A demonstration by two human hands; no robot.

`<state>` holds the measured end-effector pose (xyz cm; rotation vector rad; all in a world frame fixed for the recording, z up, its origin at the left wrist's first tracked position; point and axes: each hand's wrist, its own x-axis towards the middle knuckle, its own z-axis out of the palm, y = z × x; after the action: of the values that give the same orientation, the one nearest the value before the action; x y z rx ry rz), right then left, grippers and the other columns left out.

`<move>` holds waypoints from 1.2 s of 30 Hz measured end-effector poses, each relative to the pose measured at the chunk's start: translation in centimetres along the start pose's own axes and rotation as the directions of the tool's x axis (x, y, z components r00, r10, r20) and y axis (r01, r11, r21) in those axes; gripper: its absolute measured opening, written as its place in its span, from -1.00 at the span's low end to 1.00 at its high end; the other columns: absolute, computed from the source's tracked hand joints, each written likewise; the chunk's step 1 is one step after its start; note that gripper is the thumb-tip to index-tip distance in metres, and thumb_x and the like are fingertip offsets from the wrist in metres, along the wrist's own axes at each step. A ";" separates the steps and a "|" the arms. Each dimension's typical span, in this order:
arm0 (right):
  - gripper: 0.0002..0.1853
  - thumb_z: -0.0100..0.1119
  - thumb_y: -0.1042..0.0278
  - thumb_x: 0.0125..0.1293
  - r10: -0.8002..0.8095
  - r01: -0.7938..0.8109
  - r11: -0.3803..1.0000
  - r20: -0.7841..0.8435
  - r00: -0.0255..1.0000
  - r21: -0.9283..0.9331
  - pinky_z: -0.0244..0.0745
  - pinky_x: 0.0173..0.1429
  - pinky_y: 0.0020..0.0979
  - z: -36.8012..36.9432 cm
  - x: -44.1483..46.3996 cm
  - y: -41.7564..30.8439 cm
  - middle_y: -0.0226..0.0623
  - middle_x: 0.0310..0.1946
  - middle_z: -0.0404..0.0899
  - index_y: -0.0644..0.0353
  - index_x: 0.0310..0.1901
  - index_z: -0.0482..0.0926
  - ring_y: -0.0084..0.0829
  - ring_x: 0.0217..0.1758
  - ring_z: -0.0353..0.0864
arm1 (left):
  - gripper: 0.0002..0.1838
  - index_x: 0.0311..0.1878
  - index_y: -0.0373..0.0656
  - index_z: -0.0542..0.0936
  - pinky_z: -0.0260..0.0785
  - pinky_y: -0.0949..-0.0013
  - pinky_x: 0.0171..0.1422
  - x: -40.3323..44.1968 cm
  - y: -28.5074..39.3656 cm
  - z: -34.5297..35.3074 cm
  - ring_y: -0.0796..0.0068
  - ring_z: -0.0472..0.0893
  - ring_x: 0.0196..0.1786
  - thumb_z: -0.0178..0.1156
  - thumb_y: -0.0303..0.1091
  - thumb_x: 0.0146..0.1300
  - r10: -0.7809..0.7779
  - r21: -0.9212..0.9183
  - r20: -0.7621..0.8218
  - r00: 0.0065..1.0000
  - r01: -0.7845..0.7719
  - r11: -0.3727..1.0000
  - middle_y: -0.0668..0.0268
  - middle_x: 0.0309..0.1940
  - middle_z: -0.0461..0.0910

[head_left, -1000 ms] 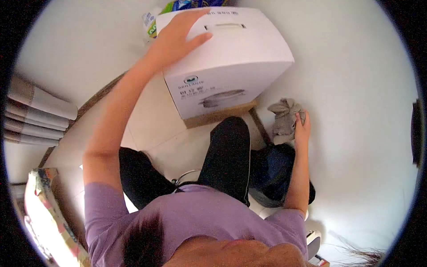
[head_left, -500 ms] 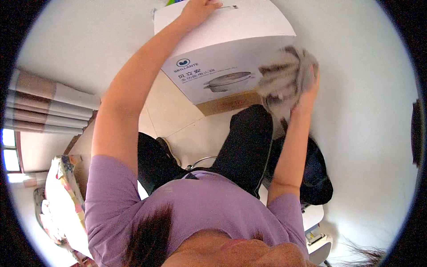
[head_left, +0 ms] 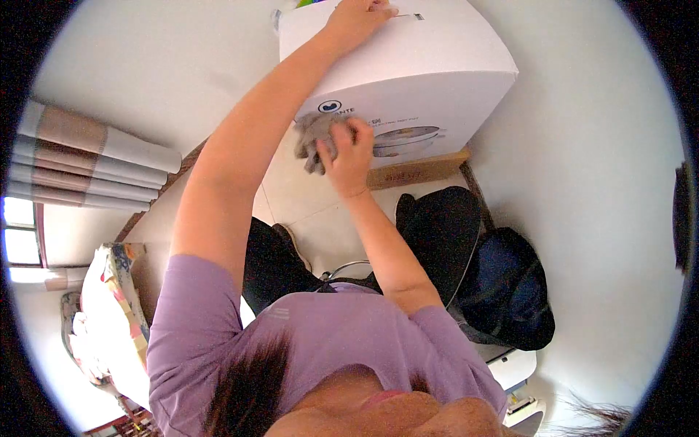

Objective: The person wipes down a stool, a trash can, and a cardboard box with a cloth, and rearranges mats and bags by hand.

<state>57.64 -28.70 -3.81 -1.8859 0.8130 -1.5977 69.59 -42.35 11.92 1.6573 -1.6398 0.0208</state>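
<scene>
A large white cardboard box (head_left: 415,54) stands in front of me, with a printed pan with a lid, a logo and lettering on its front. My left hand (head_left: 359,22) is on the top of the box, its fingers curled beside the handle slot; the fingertips are partly cut off by the frame. A crumpled grey-brown cloth (head_left: 314,138) is bunched in my right hand (head_left: 351,156). That hand is at the left part of the box front, and it and the cloth cover some of the printing. Whether the cloth presses on the cardboard is hard to tell.
A dark blue bag-like item (head_left: 510,291) is by my right leg against the wall. Striped curtains (head_left: 95,160) hang at the left. Behind the box, a bit of green and blue (head_left: 306,3) shows. A bed-like piece with patterned fabric (head_left: 113,306) is at lower left.
My right hand has carried the cloth leftward across the box, from its right edge to the left part of the front. The left hand stays on top. The whole view has shifted slightly.
</scene>
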 end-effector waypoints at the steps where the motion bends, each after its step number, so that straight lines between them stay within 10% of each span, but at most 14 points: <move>1: -0.58 0.31 0.33 0.03 0.001 -0.004 1.000 0.102 0.995 0.024 0.16 0.27 -0.15 -0.2 -0.5 0.0 0.02 0.04 0.32 0.24 -0.06 0.48 -0.02 0.17 0.28 | -0.75 -0.39 -0.23 0.43 0.26 0.28 -0.34 -0.1 0.1 -0.2 0.31 0.41 -0.47 0.18 -0.23 0.17 0.009 -0.034 0.005 1.000 -0.009 0.999 0.15 -0.60 0.42; 3: -0.57 0.28 0.32 0.08 0.102 -0.096 0.995 0.220 0.970 -0.038 0.19 0.26 -0.19 -1.6 -0.2 1.1 -0.02 0.05 0.35 0.27 -0.01 0.45 -0.05 0.15 0.32 | -0.76 -0.40 -0.23 0.43 0.25 0.29 -0.36 -0.4 0.2 -0.9 0.35 0.40 -0.49 0.19 -0.25 0.17 0.020 -0.077 0.015 1.000 -0.019 0.997 0.18 -0.61 0.42; 8: -0.58 0.05 0.26 0.34 0.570 -0.568 0.808 -0.450 0.688 0.156 0.22 0.23 -0.20 -9.7 4.2 11.0 -0.02 0.06 0.36 0.38 0.10 0.29 -0.15 0.10 0.35 | -0.80 -0.32 -0.23 0.48 0.26 0.34 -0.37 -3.0 1.3 -3.7 0.41 0.39 -0.50 0.22 -0.30 0.14 -0.072 -0.100 -0.047 0.996 0.067 0.993 0.31 -0.59 0.48; 10: -0.59 0.10 0.24 0.31 0.656 -0.554 0.751 -0.499 0.566 0.359 0.23 0.21 -0.18 -11.8 4.6 12.8 0.01 0.04 0.37 0.37 0.05 0.33 -0.11 0.11 0.35 | -0.61 0.05 -0.20 0.51 0.34 0.40 0.03 -6.0 2.5 -6.7 0.43 0.53 -0.11 0.20 -0.21 0.21 -0.156 -0.006 -0.054 0.986 0.156 0.988 0.26 -0.15 0.58; 12: -0.59 0.09 0.22 0.33 0.655 -0.587 0.755 -0.396 0.644 0.293 0.23 0.22 -0.24 -12.6 4.3 13.1 -0.03 0.09 0.37 0.32 0.07 0.33 -0.16 0.14 0.35 | -0.72 -0.18 -0.18 0.57 0.29 0.52 -0.28 -8.7 1.4 -9.3 0.62 0.42 -0.40 0.24 -0.17 0.16 -0.070 -0.058 -0.213 0.975 0.059 0.997 0.43 -0.43 0.51; 20: -0.58 0.13 0.24 0.29 0.637 -0.465 0.651 -0.098 0.765 0.600 0.25 0.23 -0.29 -13.0 4.4 10.1 -0.16 0.12 0.38 0.25 0.12 0.36 -0.23 0.16 0.37 | -0.86 -0.33 -0.19 0.52 0.12 0.61 -0.39 -18.3 2.5 -16.2 0.74 0.27 -0.46 0.29 -0.43 0.09 -0.247 -0.218 -0.460 0.853 0.162 0.962 0.52 -0.51 0.38; 25: -0.51 0.10 0.25 0.31 0.843 -0.608 0.249 0.141 0.519 0.754 0.40 0.12 -0.28 -13.0 3.3 7.1 -0.21 0.09 0.40 0.23 0.21 0.27 -0.30 0.11 0.43 | -0.81 -0.44 -0.15 0.41 0.07 0.62 -0.42 -23.0 2.2 -17.2 0.74 0.21 -0.50 0.28 -0.49 0.09 -0.092 0.098 -0.623 0.776 0.195 0.976 0.54 -0.55 0.27; 32: -0.54 0.18 0.27 0.24 0.598 -0.460 0.565 0.045 0.800 0.685 0.36 0.17 -0.26 -18.2 11.9 -2.7 -0.23 0.07 0.45 0.16 0.16 0.38 -0.31 0.12 0.43 | -0.88 -0.42 -0.20 0.47 0.21 0.62 -0.43 -26.3 2.3 -16.5 0.74 0.34 -0.51 0.20 -0.63 0.04 -0.176 -0.107 -0.663 0.728 0.140 0.984 0.49 -0.56 0.42; 34: -0.63 0.20 0.31 0.19 0.127 -0.131 0.988 0.053 0.990 0.084 0.29 0.23 -0.26 -17.8 12.2 -5.8 -0.22 0.05 0.46 0.16 0.03 0.48 -0.27 0.12 0.45 | -0.91 -0.42 -0.22 0.50 0.22 0.61 -0.43 -27.0 2.8 -16.1 0.73 0.37 -0.51 0.19 -0.62 0.03 -0.126 -0.011 -0.645 0.754 0.156 0.988 0.47 -0.58 0.44; 36: -0.67 0.19 0.32 0.17 -0.196 0.172 0.980 0.338 0.920 0.101 0.24 0.26 -0.28 -16.1 12.2 -8.9 -0.17 0.04 0.46 0.20 -0.02 0.50 -0.17 0.10 0.44 | -0.93 -0.42 -0.23 0.52 0.23 0.59 -0.43 -27.3 3.0 -16.4 0.71 0.39 -0.52 0.18 -0.62 0.03 -0.087 0.095 -0.617 0.782 0.183 0.978 0.44 -0.60 0.46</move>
<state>44.14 -31.90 13.33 -2.1617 0.4332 -1.3179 70.73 -10.40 10.56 1.6421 -1.0354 0.5686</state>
